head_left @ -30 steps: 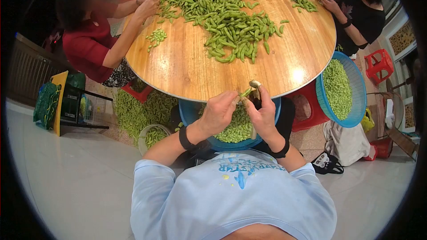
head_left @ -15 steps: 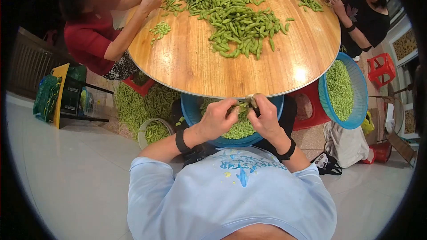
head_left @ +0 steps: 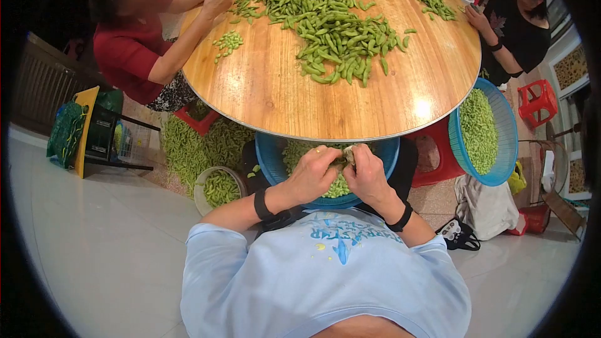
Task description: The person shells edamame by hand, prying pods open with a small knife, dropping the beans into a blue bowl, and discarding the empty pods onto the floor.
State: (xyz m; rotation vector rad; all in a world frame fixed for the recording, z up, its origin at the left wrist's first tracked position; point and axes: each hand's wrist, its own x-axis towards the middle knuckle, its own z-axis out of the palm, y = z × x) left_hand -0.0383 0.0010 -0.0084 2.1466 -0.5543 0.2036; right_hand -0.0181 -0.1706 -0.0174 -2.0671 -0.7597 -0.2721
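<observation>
My left hand (head_left: 312, 175) and my right hand (head_left: 368, 176) meet over a blue basin (head_left: 265, 161), below the table's near edge. Both are closed, with fingertips pinched together around a small green soybean pod, mostly hidden by the fingers. A pale covering (head_left: 349, 154) shows at the tip of a right-hand digit. Beneath my hands, shelled green soybeans (head_left: 338, 188) lie in the basin. The heap of unshelled soybean pods (head_left: 338, 37) rests farther off on the round wooden table (head_left: 263, 97).
One person in red (head_left: 128, 56) sits left, near loose beans (head_left: 227, 44); another in black (head_left: 523, 25) sits right. A blue basket (head_left: 508, 150) of beans stands by a red stool (head_left: 435, 156). Pods (head_left: 188, 150) cover the floor left, beside a filled bucket (head_left: 203, 195).
My hands have dropped slightly toward me and drawn closer together; the pod between them shows less. The person in black has reached one hand to the pods on the table.
</observation>
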